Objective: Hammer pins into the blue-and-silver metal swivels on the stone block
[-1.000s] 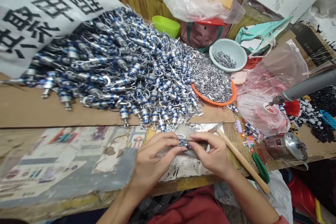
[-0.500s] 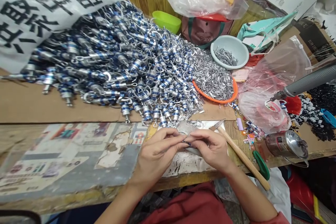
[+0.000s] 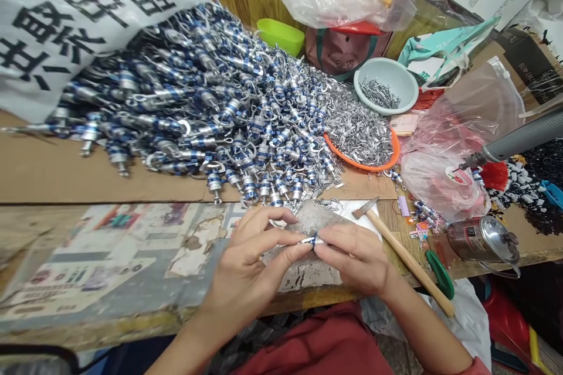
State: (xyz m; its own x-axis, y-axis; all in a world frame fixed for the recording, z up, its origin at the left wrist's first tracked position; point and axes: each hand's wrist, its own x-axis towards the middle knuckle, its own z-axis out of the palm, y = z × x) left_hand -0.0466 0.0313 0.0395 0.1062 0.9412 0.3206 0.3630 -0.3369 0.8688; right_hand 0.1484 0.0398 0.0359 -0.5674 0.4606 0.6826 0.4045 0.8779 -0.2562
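Observation:
My left hand [image 3: 250, 266] and my right hand [image 3: 354, 259] meet over a scuffed metal plate [image 3: 308, 272] at the table's near edge. Both pinch one small silver-and-blue metal part [image 3: 313, 241] between their fingertips. A large heap of the same silver-and-blue parts [image 3: 197, 105] lies just beyond, spread over brown cardboard [image 3: 39, 173]. An orange tray [image 3: 391, 158] piled with small flat silver pieces sits to the right of the heap.
A hammer with a wooden handle [image 3: 407, 261] lies right of my right hand. Behind it are a pale bowl of silver pins [image 3: 386, 87], a green bowl [image 3: 281, 35], plastic bags [image 3: 444, 181], a metal tin [image 3: 481, 240], green-handled pliers [image 3: 440, 275] and a grey rotary tool [image 3: 514, 140].
My hands have drawn slightly toward me, still pinching the small part, which now shows more clearly between the fingertips. The view shifted a little.

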